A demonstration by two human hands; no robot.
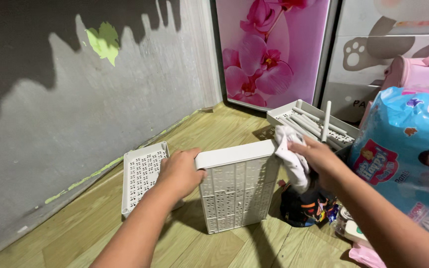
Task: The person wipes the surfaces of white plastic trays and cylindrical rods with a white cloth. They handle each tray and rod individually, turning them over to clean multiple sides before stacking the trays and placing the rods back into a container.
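My left hand (179, 171) grips the upper left corner of a white perforated plastic shelf panel (237, 191) that stands tilted on its edge on the wooden floor. My right hand (319, 156) holds a white cloth (291, 154) pressed against the panel's upper right corner. A second white perforated panel (142, 173) lies flat on the floor just left of my left hand.
A white tray with several white plastic tubes (314, 124) sits behind my right hand. A blue diaper pack (408, 154) and a pink bag (418, 72) stand at the right. Dark clothing (301, 206) lies by the panel. A grey wall (50, 124) runs along the left, a floral cabinet door (269, 49) behind.
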